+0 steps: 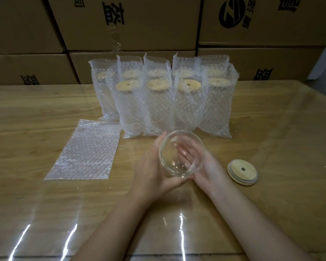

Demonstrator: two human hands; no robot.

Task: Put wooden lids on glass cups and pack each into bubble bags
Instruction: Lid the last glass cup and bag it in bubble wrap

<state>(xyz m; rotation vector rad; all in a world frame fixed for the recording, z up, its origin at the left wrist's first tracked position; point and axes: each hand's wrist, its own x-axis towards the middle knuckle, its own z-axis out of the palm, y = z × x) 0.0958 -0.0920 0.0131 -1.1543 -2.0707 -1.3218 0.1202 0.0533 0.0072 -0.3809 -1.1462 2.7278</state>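
So the left hand (151,166) and right hand (209,166) both gripped the glass cup (181,153) over the bench (290,129). The wooden lid (242,172) lay just right of it, with a flat bubble bag (85,151) off left.

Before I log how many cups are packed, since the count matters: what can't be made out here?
Head view:
- Back row of bagged cups: half hidden by the front row; count unsure.
- Glass cup: base covered by the left hand and right hand.
- Wooden lid: underside faces the table.
- Carton print: cut off by the top edge.
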